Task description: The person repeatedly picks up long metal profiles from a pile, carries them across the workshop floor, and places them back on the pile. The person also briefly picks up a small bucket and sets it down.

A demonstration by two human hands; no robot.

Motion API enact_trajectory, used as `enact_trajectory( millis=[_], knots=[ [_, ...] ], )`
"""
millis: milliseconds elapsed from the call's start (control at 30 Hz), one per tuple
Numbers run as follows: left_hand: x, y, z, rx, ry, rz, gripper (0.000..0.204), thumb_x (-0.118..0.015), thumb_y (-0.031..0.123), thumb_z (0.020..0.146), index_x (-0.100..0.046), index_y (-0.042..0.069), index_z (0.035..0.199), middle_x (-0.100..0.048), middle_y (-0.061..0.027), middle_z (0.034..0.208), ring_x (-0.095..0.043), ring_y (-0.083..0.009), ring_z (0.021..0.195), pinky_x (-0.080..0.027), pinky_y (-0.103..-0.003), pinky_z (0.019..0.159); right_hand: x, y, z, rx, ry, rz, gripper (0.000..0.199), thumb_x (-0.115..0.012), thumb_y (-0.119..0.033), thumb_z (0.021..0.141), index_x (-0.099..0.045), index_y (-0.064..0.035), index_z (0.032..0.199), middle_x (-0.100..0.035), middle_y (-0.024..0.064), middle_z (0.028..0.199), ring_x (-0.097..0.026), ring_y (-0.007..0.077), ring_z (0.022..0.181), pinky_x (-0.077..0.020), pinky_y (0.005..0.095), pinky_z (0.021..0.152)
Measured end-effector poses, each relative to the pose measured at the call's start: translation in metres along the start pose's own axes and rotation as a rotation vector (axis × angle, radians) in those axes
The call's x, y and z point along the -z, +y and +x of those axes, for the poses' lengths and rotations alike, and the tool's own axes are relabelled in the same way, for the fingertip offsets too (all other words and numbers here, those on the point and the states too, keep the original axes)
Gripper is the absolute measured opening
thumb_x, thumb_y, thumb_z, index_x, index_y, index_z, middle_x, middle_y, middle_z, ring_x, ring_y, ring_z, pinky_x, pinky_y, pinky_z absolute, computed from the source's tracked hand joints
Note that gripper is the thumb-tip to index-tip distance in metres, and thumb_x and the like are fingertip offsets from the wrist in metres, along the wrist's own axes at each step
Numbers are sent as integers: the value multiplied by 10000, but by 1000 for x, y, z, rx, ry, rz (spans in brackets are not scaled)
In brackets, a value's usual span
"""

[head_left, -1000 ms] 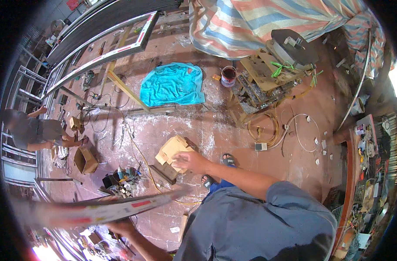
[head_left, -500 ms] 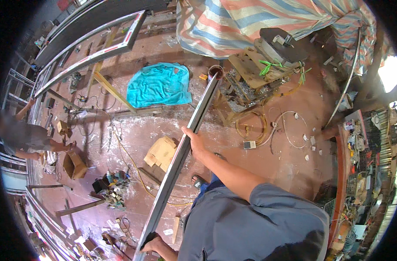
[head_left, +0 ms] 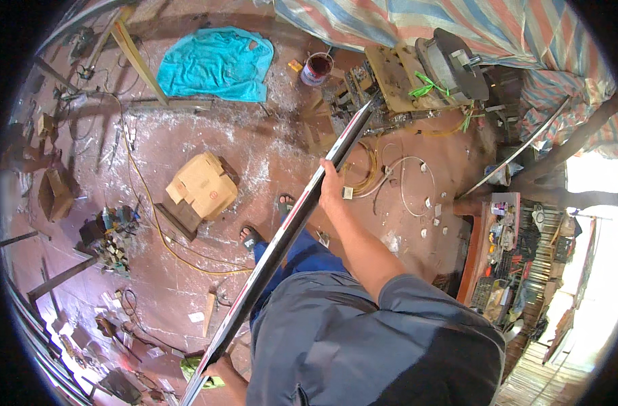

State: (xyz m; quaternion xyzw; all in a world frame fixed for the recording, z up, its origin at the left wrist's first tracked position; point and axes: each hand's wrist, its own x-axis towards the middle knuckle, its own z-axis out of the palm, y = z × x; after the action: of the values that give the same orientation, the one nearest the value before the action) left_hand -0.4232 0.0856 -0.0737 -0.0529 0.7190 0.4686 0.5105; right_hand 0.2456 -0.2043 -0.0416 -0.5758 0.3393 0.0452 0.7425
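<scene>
Above the dusty red workshop floor, long aluminium profile runs diagonally, right hand wrapped shut near its upper third, left hand at the low end, grip not readable; likely light, stiff, whippy and slick, so wide two-point hold suits; cardboard box below.

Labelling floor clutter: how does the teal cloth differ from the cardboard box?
The teal cloth lies flat and crumpled near the far side of the floor; the cardboard box is tan, blocky and stands raised, nearer the person's feet. The cloth is soft and spread wide; the box is rigid, flaps folded. Both rest on the reddish floor, apart from the hands.
</scene>
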Motion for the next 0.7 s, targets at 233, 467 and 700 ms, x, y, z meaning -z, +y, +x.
enact_trajectory(
  millis=[233, 467, 700],
  knots=[
    [-42, -76, -52, -23, 57, 71, 1245, -150, 965, 831, -610, -99, 1284, -682, -310, 1206, -658, -490, 1106, -487, -710, 994, 9, -36, 29, 80, 99, -65, 413, -790, -269, 847, -552, -53, 1107, -579, 47, 881, -579, 184, 722, -491, 372, 635],
    [-36, -98, -52, -7, 19, 122, 1314, -88, 990, 801, -565, -100, 1359, -655, -321, 1282, -632, -495, 1192, -467, -680, 1060, 37, -11, 95, 23, 43, -64, 489, -805, -308, 821, -599, -24, 1162, -596, 71, 1003, -583, 203, 896, -503, 403, 759],
    [-30, -105, -47, 13, 12, 111, 1318, -93, 990, 800, -565, -115, 1343, -654, -333, 1280, -633, -496, 1189, -458, -686, 1069, 33, -9, 100, 30, 53, -108, 479, -813, -297, 830, -582, -9, 1136, -606, 61, 932, -592, 179, 790, -508, 368, 684]
  ],
)
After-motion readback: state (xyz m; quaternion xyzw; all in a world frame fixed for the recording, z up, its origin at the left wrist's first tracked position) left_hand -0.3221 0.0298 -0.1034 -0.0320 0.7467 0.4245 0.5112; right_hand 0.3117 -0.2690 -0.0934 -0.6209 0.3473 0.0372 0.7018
